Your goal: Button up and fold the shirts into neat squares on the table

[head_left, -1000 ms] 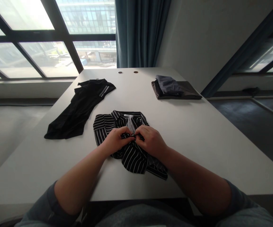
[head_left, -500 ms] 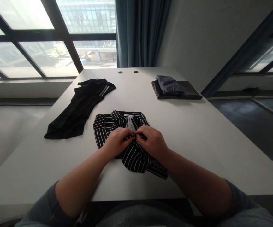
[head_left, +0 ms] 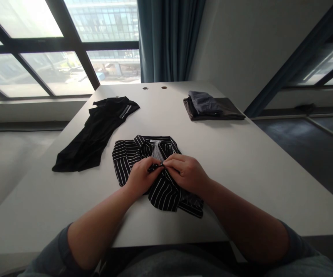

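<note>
A black shirt with white stripes lies bunched on the white table in front of me, collar toward the far side. My left hand and my right hand meet over the shirt's front opening, just below the collar. Both pinch the striped cloth, fingertips almost touching around a small button-like spot. The lower part of the shirt is crumpled under my right wrist.
A plain black shirt lies spread out at the left of the table. A folded stack of dark grey clothes sits at the far right. Two small round holes mark the far edge. Windows and a blue curtain stand behind.
Both hands stay pinched on the striped shirt's front, with only small finger shifts. The view has slid slightly, so everything sits a little further left.
</note>
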The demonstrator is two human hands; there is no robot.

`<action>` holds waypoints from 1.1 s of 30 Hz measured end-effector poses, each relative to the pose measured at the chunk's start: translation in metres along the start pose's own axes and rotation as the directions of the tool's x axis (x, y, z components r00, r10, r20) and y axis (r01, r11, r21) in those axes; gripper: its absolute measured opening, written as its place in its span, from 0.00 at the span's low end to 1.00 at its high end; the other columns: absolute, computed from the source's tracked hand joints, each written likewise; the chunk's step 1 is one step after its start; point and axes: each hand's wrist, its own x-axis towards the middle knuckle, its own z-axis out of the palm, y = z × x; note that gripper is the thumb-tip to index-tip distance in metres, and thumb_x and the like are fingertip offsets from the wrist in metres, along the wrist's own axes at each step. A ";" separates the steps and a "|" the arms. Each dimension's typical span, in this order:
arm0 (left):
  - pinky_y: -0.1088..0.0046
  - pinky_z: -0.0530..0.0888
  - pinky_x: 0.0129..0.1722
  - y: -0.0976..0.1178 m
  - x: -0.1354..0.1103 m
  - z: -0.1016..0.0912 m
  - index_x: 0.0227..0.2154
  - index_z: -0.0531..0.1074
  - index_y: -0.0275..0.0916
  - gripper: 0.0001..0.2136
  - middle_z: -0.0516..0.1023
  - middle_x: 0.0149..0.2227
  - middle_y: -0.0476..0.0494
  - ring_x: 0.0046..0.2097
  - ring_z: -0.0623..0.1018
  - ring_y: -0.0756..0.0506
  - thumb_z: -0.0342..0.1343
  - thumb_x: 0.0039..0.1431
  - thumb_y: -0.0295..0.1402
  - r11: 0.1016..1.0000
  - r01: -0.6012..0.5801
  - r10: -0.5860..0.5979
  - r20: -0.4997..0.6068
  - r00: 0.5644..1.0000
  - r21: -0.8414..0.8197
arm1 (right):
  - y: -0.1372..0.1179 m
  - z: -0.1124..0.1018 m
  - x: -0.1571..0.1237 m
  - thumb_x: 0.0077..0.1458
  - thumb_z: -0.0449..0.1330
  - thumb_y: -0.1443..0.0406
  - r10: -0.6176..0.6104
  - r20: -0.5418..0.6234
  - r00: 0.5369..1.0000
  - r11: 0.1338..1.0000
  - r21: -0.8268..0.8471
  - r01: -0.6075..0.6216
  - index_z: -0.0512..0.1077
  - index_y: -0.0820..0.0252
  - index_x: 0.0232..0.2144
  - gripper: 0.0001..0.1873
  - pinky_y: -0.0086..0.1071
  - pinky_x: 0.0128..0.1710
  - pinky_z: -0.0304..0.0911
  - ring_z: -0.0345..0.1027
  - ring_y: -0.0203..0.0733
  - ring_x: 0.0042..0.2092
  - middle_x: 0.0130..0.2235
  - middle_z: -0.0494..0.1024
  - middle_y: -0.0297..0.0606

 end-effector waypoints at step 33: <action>0.66 0.76 0.51 0.000 0.005 -0.011 0.39 0.73 0.42 0.03 0.82 0.42 0.46 0.46 0.81 0.45 0.55 0.65 0.28 0.965 -0.109 0.095 -0.067 0.993 -0.239 | -0.010 0.009 -0.002 0.66 0.52 0.71 -0.060 0.147 0.987 0.993 -0.088 0.074 0.68 0.58 0.31 0.11 0.34 0.38 0.63 0.65 0.42 0.35 0.33 0.74 0.40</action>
